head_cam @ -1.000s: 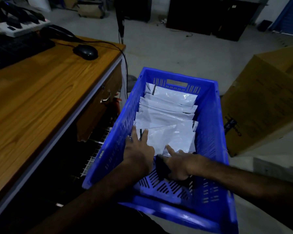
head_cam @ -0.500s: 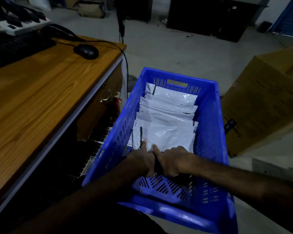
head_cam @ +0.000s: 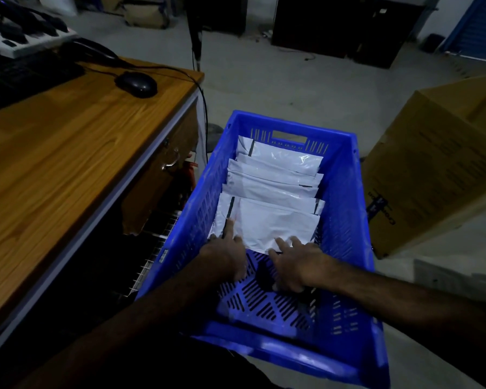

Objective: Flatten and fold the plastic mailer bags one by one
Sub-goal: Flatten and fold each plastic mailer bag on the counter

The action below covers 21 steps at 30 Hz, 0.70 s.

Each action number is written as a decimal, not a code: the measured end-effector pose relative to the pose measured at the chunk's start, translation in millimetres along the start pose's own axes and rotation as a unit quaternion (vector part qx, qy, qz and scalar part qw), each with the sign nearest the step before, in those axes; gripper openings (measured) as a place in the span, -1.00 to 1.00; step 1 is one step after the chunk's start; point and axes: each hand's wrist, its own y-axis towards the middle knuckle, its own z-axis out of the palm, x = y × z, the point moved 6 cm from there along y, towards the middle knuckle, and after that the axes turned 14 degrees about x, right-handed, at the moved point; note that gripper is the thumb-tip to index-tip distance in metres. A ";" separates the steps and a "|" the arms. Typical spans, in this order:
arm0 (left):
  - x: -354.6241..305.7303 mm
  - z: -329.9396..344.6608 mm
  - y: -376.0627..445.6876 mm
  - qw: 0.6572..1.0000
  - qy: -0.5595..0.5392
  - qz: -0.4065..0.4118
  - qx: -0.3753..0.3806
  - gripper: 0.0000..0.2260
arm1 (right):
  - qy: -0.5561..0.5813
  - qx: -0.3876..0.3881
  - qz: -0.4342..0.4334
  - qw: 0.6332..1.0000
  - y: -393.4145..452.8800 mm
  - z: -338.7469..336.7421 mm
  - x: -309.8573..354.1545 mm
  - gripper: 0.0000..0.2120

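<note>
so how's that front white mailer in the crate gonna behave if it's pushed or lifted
The front mailer looks thin and glossy, so it would probably slide easily over the other bags. It lies flat and slightly wrinkled under the left hand and right hand, so it is likely light and floppy, drooping if lifted by one edge.

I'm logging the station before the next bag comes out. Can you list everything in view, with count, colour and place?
Mailer bags: about five or six overlapping, white, lying in a row in the far half of the crate.
Crate: one, blue, slotted plastic, on the floor beside the desk.
Desk: one, wooden top, left of the crate.
Mouse: one, black, far corner of the desk.
Keyboard: one, black, far left on the desk.
Power strip: one, white, with dark plugs, behind the keyboard.
Cardboard box: one, brown, right of the crate.
Left hand: fingers flat on the nearest bag's left end.
Right hand: fingers spread on its near edge.
</note>
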 end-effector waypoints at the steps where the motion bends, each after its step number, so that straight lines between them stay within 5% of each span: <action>1: 0.7 0.6 0.0 1.000 -0.003 0.003 0.002 -0.16 | 0.000 0.003 0.005 1.000 0.3 -0.9 -2.1 -0.09; 10: -5.6 -14.6 -12.1 1.000 0.011 0.011 -0.006 -0.19 | 0.047 0.004 0.022 0.999 6.8 -8.1 -14.7 -0.08; 15: -2.7 -10.2 -30.1 0.999 0.010 0.042 0.018 -0.27 | 0.077 0.007 -0.036 0.996 -13.5 3.2 -2.5 -0.19; 21: -7.8 -12.4 -54.9 0.997 -0.003 0.078 0.019 -0.20 | 0.144 -0.092 -0.071 0.983 -49.7 -8.1 -1.6 -0.33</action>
